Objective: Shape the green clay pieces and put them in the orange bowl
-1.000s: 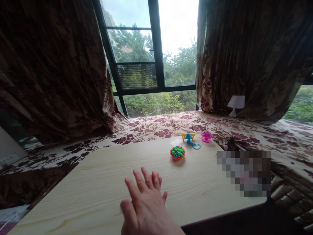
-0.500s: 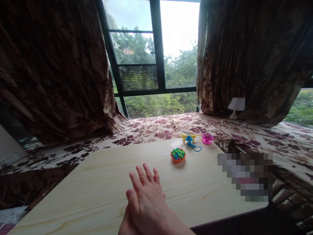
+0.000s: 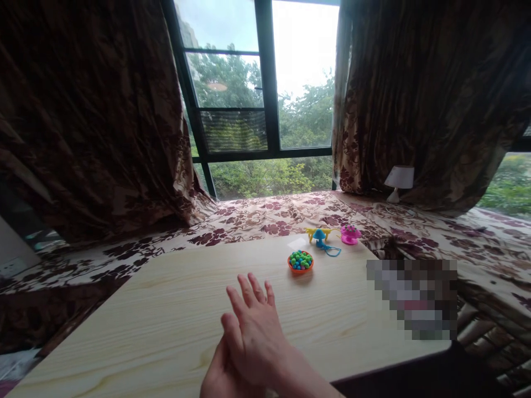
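My right hand (image 3: 257, 331) lies across my left hand over the near part of the table, its back up and its fingers stretched out. Below it, my left hand (image 3: 222, 373) is mostly covered, and its fingers are hidden. Whether anything sits between the palms cannot be seen. Beyond the fingertips stands a small orange bowl (image 3: 301, 270) heaped with green and blue balls (image 3: 300, 259). Neither hand touches it.
Behind the bowl are a blue mushroom-shaped toy (image 3: 319, 236) with a cord, a yellow toy (image 3: 310, 234) and a pink toy (image 3: 350, 235). The pale wooden table (image 3: 166, 293) meets a flowered cloth (image 3: 274, 215). A white lamp (image 3: 399, 178) stands farther back.
My right hand has slid slightly right and up over my left hand. The left fingertip that peeked out at the right side is now hidden. The bowl and toys stay put.
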`<state>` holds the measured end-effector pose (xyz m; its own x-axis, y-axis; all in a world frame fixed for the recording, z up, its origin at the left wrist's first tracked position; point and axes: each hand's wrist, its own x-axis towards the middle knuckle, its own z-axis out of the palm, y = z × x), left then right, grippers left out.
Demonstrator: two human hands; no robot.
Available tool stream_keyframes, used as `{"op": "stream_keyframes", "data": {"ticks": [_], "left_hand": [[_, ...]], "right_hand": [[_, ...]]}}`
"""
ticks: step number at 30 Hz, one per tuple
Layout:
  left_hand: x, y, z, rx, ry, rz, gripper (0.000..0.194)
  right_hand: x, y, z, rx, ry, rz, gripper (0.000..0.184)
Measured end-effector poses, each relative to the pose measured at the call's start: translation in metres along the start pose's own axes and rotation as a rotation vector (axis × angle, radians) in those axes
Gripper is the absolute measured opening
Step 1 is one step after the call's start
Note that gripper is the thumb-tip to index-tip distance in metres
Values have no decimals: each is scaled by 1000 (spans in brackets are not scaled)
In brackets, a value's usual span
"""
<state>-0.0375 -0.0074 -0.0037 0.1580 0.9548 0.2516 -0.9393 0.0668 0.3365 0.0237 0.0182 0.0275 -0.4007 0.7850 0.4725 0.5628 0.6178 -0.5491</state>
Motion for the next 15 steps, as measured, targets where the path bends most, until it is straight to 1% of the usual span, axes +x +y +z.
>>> {"op": "stream_keyframes", "data": {"ticks": [1, 2, 3, 4, 6, 7, 8, 9, 12, 13, 15], "left_hand": [[-1, 4, -1, 6, -31, -33, 50], [-4, 8, -3, 42, -52, -34, 53], [-7, 12, -5, 92, -66, 8, 57], [-11, 13, -8, 142, -75, 82, 60], [-16, 10, -11, 202, -92, 290, 56], [-16, 6, -11, 197, -85, 360, 50], [-15, 1, -10, 171, -66, 371, 46], [-13, -2, -8, 131, -40, 325, 44], [-3, -2, 2, 36, -6, 86, 48], [-1, 2, 4, 23, -11, 37, 50], [-2, 13, 6, 12, 8, 11, 54]], "right_hand": [[-2, 3, 0, -9, -11, -9, 43], [-7, 4, 3, -10, -25, -37, 44], [-14, 4, 9, -1, -41, -83, 45], [-21, 2, 16, 16, -55, -136, 47], [-31, -6, 26, 61, -81, -223, 52], [-31, -11, 28, 79, -86, -226, 54], [-28, -14, 25, 90, -84, -199, 55], [-22, -16, 20, 92, -77, -155, 54], [-2, -11, 0, 50, -31, -19, 46], [1, -6, -4, 24, -21, 1, 44], [-4, 2, -1, -20, -15, 1, 43]]}}
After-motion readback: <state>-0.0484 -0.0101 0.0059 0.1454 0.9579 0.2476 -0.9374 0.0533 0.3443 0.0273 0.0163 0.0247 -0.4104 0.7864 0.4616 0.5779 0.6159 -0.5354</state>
